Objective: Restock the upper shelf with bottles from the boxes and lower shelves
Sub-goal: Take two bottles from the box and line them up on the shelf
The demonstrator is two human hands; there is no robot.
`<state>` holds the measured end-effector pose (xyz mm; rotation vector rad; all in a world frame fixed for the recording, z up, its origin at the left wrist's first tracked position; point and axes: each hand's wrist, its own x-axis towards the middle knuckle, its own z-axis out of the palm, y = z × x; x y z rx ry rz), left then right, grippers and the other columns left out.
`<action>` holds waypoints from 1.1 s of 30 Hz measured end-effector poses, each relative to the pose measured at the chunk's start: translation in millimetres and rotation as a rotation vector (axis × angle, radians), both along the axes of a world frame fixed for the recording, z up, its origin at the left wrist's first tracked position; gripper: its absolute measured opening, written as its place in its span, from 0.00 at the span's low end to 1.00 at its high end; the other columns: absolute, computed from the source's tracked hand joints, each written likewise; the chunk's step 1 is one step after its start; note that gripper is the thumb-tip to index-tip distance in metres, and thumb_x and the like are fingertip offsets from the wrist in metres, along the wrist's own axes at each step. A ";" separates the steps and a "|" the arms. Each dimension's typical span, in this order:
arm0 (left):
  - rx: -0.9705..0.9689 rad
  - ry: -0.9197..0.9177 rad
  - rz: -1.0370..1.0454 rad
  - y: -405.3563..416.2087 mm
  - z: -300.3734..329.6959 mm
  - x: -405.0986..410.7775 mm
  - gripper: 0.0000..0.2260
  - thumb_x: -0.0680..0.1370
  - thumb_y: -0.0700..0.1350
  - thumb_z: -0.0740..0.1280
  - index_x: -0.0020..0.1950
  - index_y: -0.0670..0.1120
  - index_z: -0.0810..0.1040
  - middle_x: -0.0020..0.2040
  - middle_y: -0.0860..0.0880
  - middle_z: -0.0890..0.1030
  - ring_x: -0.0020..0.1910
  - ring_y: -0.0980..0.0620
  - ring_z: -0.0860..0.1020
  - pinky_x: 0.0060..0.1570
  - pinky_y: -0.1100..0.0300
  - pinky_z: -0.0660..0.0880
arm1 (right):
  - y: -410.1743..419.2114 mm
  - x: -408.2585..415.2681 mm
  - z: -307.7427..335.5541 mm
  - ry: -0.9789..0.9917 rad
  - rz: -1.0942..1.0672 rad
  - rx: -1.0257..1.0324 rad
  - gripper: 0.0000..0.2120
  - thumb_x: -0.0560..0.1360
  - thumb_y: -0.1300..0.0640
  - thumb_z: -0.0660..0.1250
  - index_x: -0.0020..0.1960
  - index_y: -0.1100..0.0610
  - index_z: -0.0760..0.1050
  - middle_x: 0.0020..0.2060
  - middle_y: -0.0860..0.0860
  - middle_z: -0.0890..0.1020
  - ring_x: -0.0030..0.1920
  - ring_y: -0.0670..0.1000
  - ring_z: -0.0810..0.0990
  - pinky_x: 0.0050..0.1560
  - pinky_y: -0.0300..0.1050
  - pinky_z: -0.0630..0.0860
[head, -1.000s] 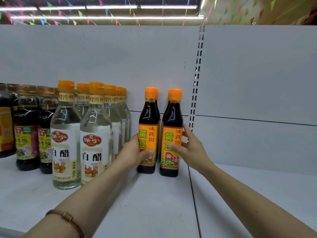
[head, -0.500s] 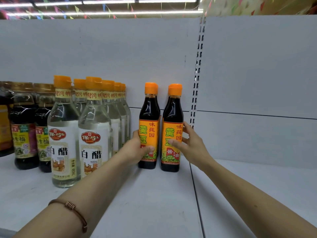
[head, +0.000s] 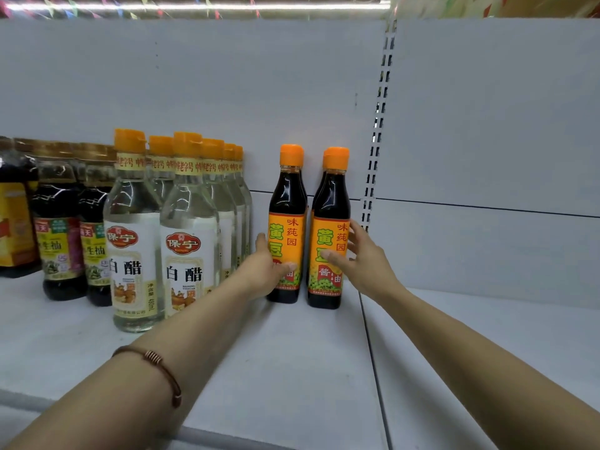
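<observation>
Two dark soy sauce bottles with orange caps and orange labels stand side by side on the white upper shelf (head: 292, 368), near the back panel. My left hand (head: 268, 271) grips the left bottle (head: 287, 203) low down, with the thumb across its label. The right bottle (head: 331, 203) is held by my right hand (head: 360, 258), thumb on the label front and fingers spread along its right side. A second orange cap (head: 325, 157) peeks out from behind the right bottle.
Rows of clear white vinegar bottles (head: 133, 241) stand left of my left hand, with dark soy sauce bottles (head: 58, 235) further left. A slotted upright (head: 378, 125) splits the back panel. The shelf section (head: 487, 352) to the right is bare.
Both hands stay on the same two bottles, which remain standing on the shelf. My right fingers have spread slightly. The view has shifted a little.
</observation>
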<state>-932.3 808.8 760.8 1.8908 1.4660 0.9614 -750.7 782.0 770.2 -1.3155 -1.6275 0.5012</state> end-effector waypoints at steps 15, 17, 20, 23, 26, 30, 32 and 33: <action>0.344 0.060 0.215 -165.7 -7.0 -2.5 0.14 0.79 0.52 0.64 0.63 0.49 0.73 0.58 0.51 0.77 0.52 0.56 0.75 0.53 0.59 0.74 | -141.2 -5.9 27.8 -0.114 0.283 0.102 0.24 0.77 0.41 0.63 0.67 0.54 0.72 0.63 0.46 0.77 0.63 0.43 0.74 0.62 0.39 0.71; 0.409 0.064 0.262 -196.0 -13.2 -8.0 0.08 0.79 0.51 0.64 0.57 0.51 0.75 0.51 0.54 0.77 0.47 0.59 0.75 0.47 0.65 0.73 | -162.2 -14.3 24.1 -0.122 0.371 0.124 0.19 0.78 0.43 0.63 0.63 0.54 0.76 0.58 0.45 0.80 0.59 0.42 0.77 0.60 0.37 0.73; 0.392 0.079 0.374 -244.1 -28.2 -20.6 0.05 0.79 0.49 0.65 0.52 0.51 0.76 0.46 0.55 0.76 0.44 0.60 0.75 0.40 0.72 0.69 | -189.5 -36.1 13.5 -0.128 0.538 0.129 0.13 0.78 0.45 0.63 0.57 0.51 0.77 0.51 0.43 0.81 0.54 0.39 0.78 0.56 0.33 0.74; 0.296 0.066 0.462 -289.1 -47.1 -43.2 0.07 0.79 0.50 0.64 0.54 0.50 0.76 0.46 0.54 0.77 0.43 0.58 0.77 0.41 0.64 0.74 | -217.3 -64.4 1.3 -0.121 0.705 0.087 0.13 0.79 0.42 0.61 0.55 0.49 0.77 0.49 0.39 0.80 0.50 0.34 0.77 0.51 0.28 0.72; 0.213 0.123 0.520 -333.2 -53.7 -68.4 0.10 0.80 0.51 0.63 0.57 0.48 0.76 0.49 0.53 0.79 0.46 0.58 0.79 0.44 0.61 0.76 | -244.6 -91.6 -8.1 -0.132 0.826 0.025 0.15 0.79 0.40 0.58 0.56 0.48 0.76 0.47 0.38 0.79 0.48 0.31 0.76 0.48 0.26 0.71; 0.097 0.193 0.594 -386.7 -56.6 -102.1 0.10 0.80 0.54 0.61 0.58 0.52 0.74 0.56 0.54 0.76 0.55 0.56 0.75 0.53 0.61 0.73 | -274.4 -129.4 -10.2 -0.143 0.928 -0.001 0.17 0.78 0.38 0.57 0.57 0.47 0.75 0.50 0.41 0.81 0.49 0.39 0.79 0.46 0.31 0.75; 0.055 0.223 0.618 -408.0 -58.8 -121.5 0.09 0.80 0.56 0.60 0.57 0.55 0.73 0.56 0.55 0.76 0.56 0.56 0.75 0.55 0.57 0.74 | -288.8 -152.8 -10.6 -0.176 0.990 -0.008 0.17 0.78 0.38 0.56 0.57 0.47 0.74 0.51 0.40 0.79 0.51 0.37 0.77 0.46 0.30 0.72; 0.045 0.229 0.636 -417.9 -59.5 -132.1 0.09 0.80 0.56 0.60 0.56 0.55 0.73 0.55 0.55 0.76 0.54 0.56 0.76 0.53 0.59 0.73 | -296.0 -165.8 -11.7 -0.184 1.025 -0.027 0.17 0.78 0.38 0.56 0.57 0.47 0.74 0.50 0.39 0.78 0.50 0.37 0.76 0.46 0.31 0.70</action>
